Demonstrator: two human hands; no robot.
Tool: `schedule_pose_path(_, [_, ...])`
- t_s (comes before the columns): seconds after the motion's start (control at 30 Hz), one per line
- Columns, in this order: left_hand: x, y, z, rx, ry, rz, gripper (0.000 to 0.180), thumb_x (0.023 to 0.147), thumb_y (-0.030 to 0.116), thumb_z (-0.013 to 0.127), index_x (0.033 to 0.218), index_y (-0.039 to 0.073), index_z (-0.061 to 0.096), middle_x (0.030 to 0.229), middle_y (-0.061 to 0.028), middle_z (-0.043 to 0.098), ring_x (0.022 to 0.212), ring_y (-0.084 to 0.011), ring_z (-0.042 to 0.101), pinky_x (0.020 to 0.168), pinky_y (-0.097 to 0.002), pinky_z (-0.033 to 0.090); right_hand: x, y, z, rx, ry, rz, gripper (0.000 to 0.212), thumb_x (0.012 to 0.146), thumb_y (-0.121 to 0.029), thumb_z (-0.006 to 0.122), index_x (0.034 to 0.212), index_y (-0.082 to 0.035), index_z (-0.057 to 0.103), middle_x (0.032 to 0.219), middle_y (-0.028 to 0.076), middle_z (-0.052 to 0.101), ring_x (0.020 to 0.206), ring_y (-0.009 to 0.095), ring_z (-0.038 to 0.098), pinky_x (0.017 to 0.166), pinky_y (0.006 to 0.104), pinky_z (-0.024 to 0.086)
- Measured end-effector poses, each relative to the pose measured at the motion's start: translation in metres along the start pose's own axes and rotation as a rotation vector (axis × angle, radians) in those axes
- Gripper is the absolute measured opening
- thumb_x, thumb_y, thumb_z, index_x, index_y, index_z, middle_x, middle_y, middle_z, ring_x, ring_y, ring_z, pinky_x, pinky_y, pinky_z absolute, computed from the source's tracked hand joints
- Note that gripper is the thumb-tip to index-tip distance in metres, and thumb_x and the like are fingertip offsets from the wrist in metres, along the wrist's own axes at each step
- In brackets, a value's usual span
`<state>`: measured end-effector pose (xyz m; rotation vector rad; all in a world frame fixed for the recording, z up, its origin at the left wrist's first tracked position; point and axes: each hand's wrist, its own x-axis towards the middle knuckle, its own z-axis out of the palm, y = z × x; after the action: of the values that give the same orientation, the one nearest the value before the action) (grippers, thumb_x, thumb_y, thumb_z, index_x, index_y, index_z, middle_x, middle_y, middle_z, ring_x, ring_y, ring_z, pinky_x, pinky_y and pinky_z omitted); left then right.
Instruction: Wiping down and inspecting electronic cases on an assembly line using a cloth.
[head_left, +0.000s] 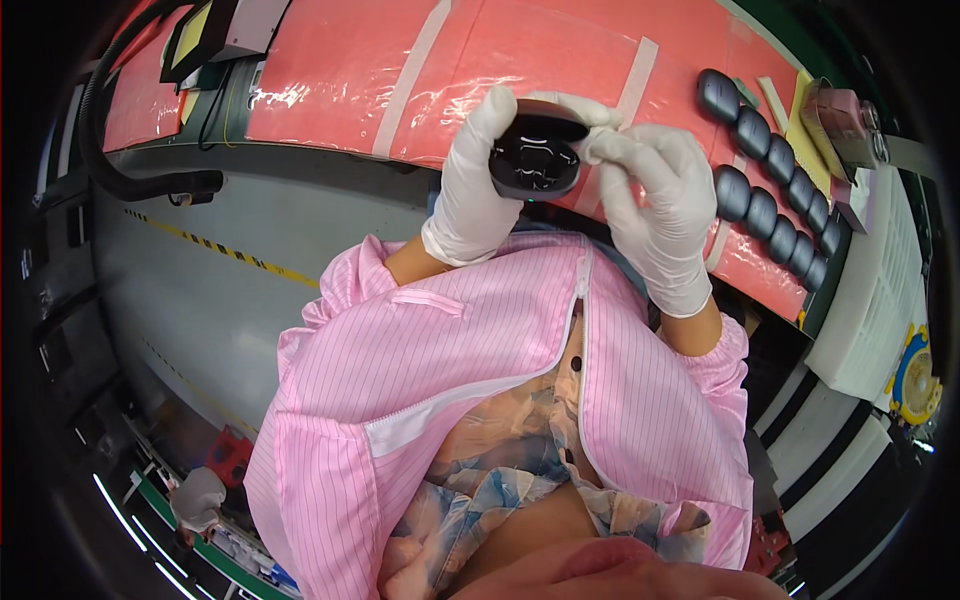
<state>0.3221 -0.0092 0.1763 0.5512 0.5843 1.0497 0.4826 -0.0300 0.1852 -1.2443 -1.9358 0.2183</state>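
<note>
My left hand (466,195), in a white glove, is closed around a black earbud charging case (534,165). Its lid stands raised, and the glossy inside faces me. On the case's right side is my right hand (660,205), also gloved, with thumb and forefinger pinched together close to the rim. Whatever those fingertips may hold is too small to make out. To the right, two slanting rows of similar dark, rounded cases (751,132) lie on the red mat (335,75), all with lids down.
Pale tape strips (412,80) cross the mat. Beyond the rows are a yellow pad (808,135) and a pink bottle (842,112). A black flexible hose (98,150) curves at the left. White ribbed panels (875,275) and a yellow fan (913,375) stand right. Another person (198,500) is far lower left.
</note>
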Motion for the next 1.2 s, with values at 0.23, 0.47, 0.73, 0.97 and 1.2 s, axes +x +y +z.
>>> schedule_pose_path(0.23, [-0.007, 0.002, -0.007, 0.473, -0.099, 0.203, 0.088, 0.083, 0.074, 0.045, 0.120, -0.005, 0.053, 0.124, -0.0205, 0.057, 0.119, -0.0282, 0.055, 0.098, -0.0362, 0.046, -0.003, -0.016, -0.008, -0.060, -0.123, -0.122, 0.029, 0.075, 0.010, 0.065, 0.098, -0.008, 0.070, 0.087, 0.008, 0.062, 0.075, 0.019, 0.059, 0.064, 0.0273, 0.046])
schedule_pose_path(0.47, [0.000, -0.004, -0.016, 0.514, -0.074, 0.343, 0.092, 0.080, 0.078, 0.045, 0.120, -0.004, 0.053, 0.125, -0.0200, 0.057, 0.122, -0.0281, 0.053, 0.101, -0.0367, 0.043, -0.015, -0.010, 0.001, 0.257, 0.128, 0.142, 0.033, 0.079, 0.012, 0.063, 0.108, -0.002, 0.062, 0.090, 0.009, 0.064, 0.077, 0.019, 0.060, 0.067, 0.0278, 0.047])
schedule_pose_path(0.73, [0.004, -0.014, -0.020, 0.429, -0.038, 0.371, 0.082, 0.085, 0.069, 0.048, 0.121, -0.005, 0.052, 0.119, -0.0197, 0.060, 0.102, -0.0248, 0.062, 0.087, -0.0357, 0.051, 0.004, -0.044, 0.022, -0.093, -0.038, 0.002, 0.033, 0.068, 0.006, 0.065, 0.099, -0.006, 0.065, 0.078, 0.007, 0.058, 0.069, 0.026, 0.056, 0.060, 0.0377, 0.042])
schedule_pose_path(0.97, [0.002, -0.010, -0.018, 0.341, -0.015, 0.238, 0.093, 0.083, 0.078, 0.038, 0.121, -0.005, 0.053, 0.110, -0.0235, 0.063, 0.083, -0.0282, 0.068, 0.078, -0.0390, 0.056, -0.021, -0.023, 0.010, 0.420, -0.068, 0.014, 0.022, 0.071, 0.008, 0.062, 0.090, -0.003, 0.065, 0.078, 0.004, 0.059, 0.073, 0.020, 0.058, 0.066, 0.0312, 0.046])
schedule_pose_path(1.2, [0.001, -0.007, -0.011, -0.042, 0.126, -0.139, 0.073, 0.095, 0.061, 0.031, 0.107, -0.002, 0.064, 0.101, -0.0164, 0.068, 0.095, -0.0266, 0.067, 0.082, -0.0367, 0.056, -0.013, 0.000, 0.017, -0.102, 0.041, -0.101, 0.033, 0.068, -0.002, 0.070, 0.096, -0.019, 0.072, 0.075, 0.001, 0.058, 0.066, 0.021, 0.055, 0.057, 0.0330, 0.043])
